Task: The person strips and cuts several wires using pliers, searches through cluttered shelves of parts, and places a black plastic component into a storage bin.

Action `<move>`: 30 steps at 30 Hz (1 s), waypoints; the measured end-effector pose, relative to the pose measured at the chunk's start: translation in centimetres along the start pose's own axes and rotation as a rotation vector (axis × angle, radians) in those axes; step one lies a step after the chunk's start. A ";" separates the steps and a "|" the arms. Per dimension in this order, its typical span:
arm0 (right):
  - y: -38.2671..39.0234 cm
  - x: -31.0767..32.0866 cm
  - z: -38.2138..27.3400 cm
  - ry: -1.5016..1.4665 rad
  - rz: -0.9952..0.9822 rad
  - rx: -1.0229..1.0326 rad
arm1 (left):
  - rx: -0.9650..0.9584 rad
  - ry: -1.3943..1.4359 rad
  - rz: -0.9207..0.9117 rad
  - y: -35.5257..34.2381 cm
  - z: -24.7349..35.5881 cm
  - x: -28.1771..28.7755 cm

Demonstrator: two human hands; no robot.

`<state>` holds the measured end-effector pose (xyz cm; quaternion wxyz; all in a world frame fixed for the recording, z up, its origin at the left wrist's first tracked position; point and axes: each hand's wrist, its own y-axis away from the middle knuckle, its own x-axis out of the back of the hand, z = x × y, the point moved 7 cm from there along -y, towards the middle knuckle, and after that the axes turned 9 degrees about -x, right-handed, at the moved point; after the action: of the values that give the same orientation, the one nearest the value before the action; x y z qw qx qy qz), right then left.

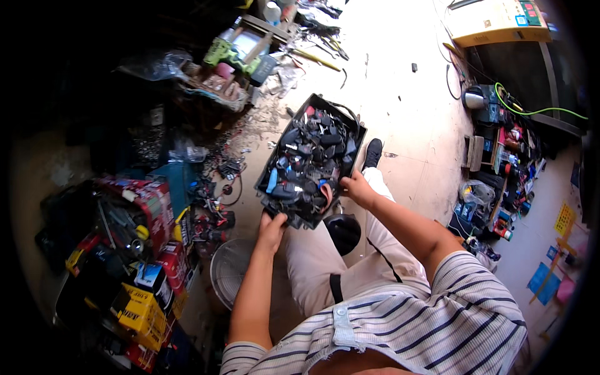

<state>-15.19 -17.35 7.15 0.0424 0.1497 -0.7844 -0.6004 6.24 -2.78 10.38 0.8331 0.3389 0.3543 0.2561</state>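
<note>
A black rectangular bin [269, 164] is held between my hands, tilted a little, above the floor and my knees. It is heaped with small dark parts [312, 147], mostly black plastic pieces, with a blue piece and a reddish curved one among them. My left hand [272, 229] grips the bin's near left corner, thumb over the edge. Along the near right side, my right hand [356, 186] is closed on the rim. The fingers of both hands are partly hidden beneath the bin.
Left of me stand a red toolbox [150, 206] with tools and a yellow box [142, 315]. A round wire fan guard [228, 272] is beside my left leg. Loose parts litter the floor ahead left. Crowded shelves [497, 162] line the right, with a green cable [531, 112].
</note>
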 end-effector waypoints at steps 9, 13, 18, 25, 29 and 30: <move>-19.2 12.2 -5.0 -0.008 0.130 -0.011 | 0.113 -0.054 0.000 -21.1 -10.5 -5.2; -25.2 16.3 -7.7 -0.037 0.196 0.010 | 0.117 -0.057 -0.052 -29.2 -14.2 -7.3; -32.4 20.4 -6.5 -0.168 0.215 0.070 | 0.109 -0.180 -0.072 -36.8 -17.4 -6.9; -34.4 18.3 -2.3 -0.237 0.229 -0.060 | 0.195 -0.565 -0.007 -41.1 -19.2 -1.2; -31.5 16.7 1.3 -0.023 -0.033 -0.120 | 0.128 -0.618 0.080 -41.1 -17.2 -0.3; -30.0 16.5 2.8 0.047 -0.090 -0.164 | 0.122 -0.671 0.073 -40.5 -17.2 0.3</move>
<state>-26.11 -26.48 -24.09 0.0456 0.1949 -0.7240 -0.6602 0.84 -21.86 -28.88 0.8718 0.4659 0.0627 0.1382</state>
